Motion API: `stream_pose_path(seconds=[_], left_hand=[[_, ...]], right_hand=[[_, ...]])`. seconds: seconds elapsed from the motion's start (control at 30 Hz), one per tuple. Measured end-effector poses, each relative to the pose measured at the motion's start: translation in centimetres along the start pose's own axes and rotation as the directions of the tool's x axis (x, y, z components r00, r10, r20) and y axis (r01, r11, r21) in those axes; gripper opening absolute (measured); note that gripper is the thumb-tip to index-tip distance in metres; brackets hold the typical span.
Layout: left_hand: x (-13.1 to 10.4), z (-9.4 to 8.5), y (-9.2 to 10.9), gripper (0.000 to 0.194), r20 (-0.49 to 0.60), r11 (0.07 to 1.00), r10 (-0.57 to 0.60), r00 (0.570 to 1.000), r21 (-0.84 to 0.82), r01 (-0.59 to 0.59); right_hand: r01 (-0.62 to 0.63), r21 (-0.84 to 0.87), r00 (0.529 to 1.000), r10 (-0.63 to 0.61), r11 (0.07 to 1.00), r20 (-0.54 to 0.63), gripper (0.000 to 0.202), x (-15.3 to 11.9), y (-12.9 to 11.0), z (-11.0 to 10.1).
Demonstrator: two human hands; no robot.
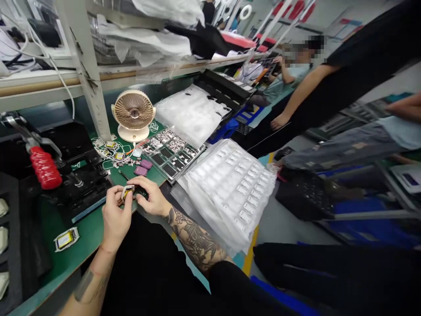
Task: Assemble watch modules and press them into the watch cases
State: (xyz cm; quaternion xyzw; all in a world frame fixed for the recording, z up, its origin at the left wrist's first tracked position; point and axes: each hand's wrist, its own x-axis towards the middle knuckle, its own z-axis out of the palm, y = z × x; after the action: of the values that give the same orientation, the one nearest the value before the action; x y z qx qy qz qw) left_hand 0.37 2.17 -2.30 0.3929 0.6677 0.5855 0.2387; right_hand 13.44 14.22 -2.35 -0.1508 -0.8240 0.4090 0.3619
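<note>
Near the green bench's front edge, my left hand [116, 216] pinches a small white-framed part [127, 191] with a yellow piece inside. My right hand [151, 196] is closed at the right side of that part, around a small dark object [140, 192] that is partly hidden by the fingers. Left of my hands, a similar white-framed unit with a yellow-edged label [66, 239] lies on the green mat [87, 230]. Just beyond my hands are purple pieces [141, 169] and small units with white cables [118, 156].
A beige fan [133, 115] stands behind the parts. A compartment tray [169, 169] and plastic-covered trays [237, 184] lie to the right. A black fixture with a red-handled clamp [45, 167] is at left. A person in black [315, 83] stands at right.
</note>
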Motion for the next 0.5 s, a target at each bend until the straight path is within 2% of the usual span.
stream_pose_path(seconds=[0.1,0.27,0.4,0.5], left_hand=[[0.1,-0.2,-0.1,0.049,-0.027,1.0,0.019,0.999,-0.005,-0.019],[0.2,-0.2,-0.5,0.04,-0.122,0.997,0.063,0.991,-0.046,-0.07],[0.3,0.1,-0.8,0.037,-0.159,0.985,0.042,0.986,-0.16,-0.067],[0.4,0.1,-1.0,0.04,-0.159,0.985,0.036,0.987,-0.159,-0.062]], right_hand=[[-0.012,-0.096,0.998,0.006,0.995,-0.061,0.043,-0.1,0.1,1.2],[0.003,-0.244,0.992,-0.034,0.97,-0.121,0.036,-0.2,0.1,2.8],[0.024,-0.256,0.988,-0.061,0.966,-0.141,0.036,-0.3,0.3,3.0],[0.029,-0.221,0.984,-0.067,0.975,-0.165,0.032,-0.5,0.4,2.8]])
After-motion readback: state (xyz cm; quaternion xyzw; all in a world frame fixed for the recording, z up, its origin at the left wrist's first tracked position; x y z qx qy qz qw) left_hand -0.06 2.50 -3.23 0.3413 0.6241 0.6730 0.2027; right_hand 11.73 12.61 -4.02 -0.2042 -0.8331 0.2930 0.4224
